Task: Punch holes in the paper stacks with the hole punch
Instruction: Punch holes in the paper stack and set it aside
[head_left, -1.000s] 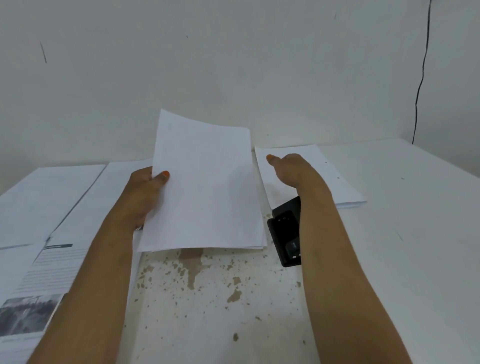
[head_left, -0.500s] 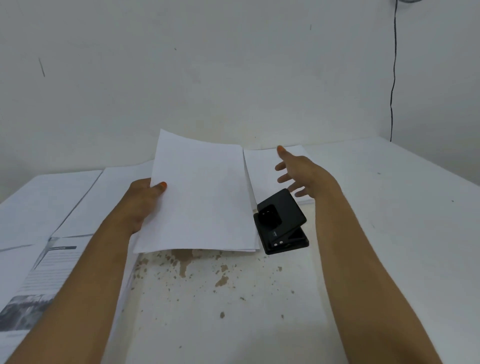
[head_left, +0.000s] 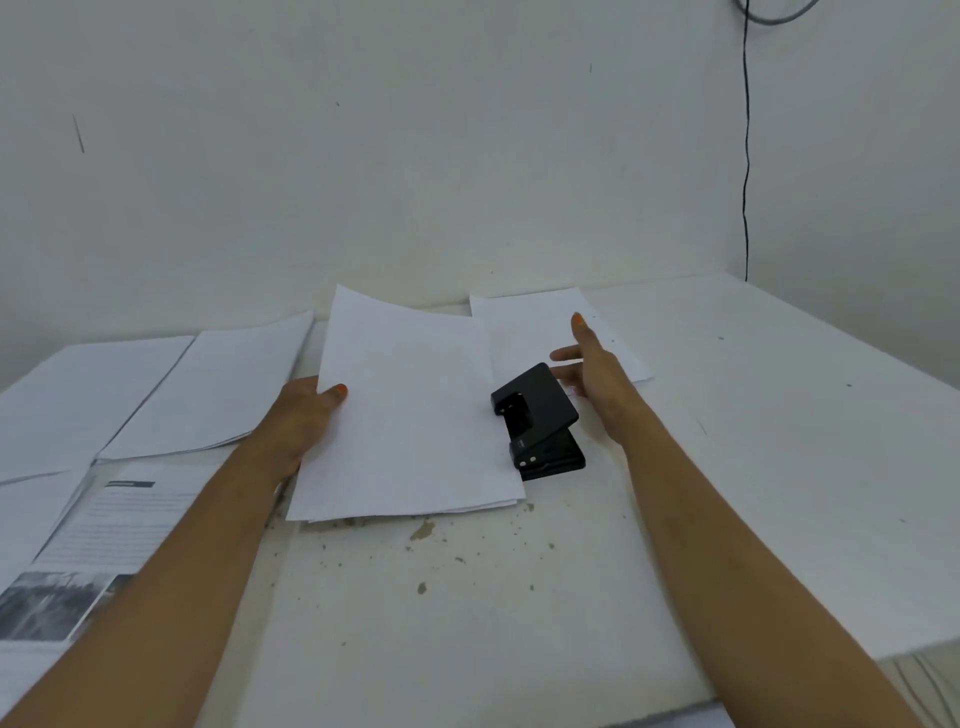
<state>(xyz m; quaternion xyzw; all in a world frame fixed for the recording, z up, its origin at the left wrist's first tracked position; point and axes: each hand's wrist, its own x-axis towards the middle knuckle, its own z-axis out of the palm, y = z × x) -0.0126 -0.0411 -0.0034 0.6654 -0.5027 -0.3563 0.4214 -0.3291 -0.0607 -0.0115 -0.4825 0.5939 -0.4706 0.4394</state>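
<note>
Gripping the near-left edge of a thin paper stack (head_left: 410, 410), the left hand (head_left: 301, 415) has its thumb on top and its fingers underneath, with the far end of the sheets tilted up off the table (head_left: 779, 415). The right hand (head_left: 597, 369) is open and empty, fingers spread, hovering just right of the black hole punch (head_left: 537, 421) and partly over a flat pile of sheets (head_left: 524, 322) at the far side. A second ago that hand lay over the punch with the forearm covering it; now it has lifted clear and the lever stands raised. The stack's right edge sits at the punch's mouth, though whether it is still in the slot cannot be made out. This reads as a press just finished, so the held stack is likely ready to be drawn out and laid aside. More papers (head_left: 208, 384) lie at the left, some printed, nearer the person.
</note>
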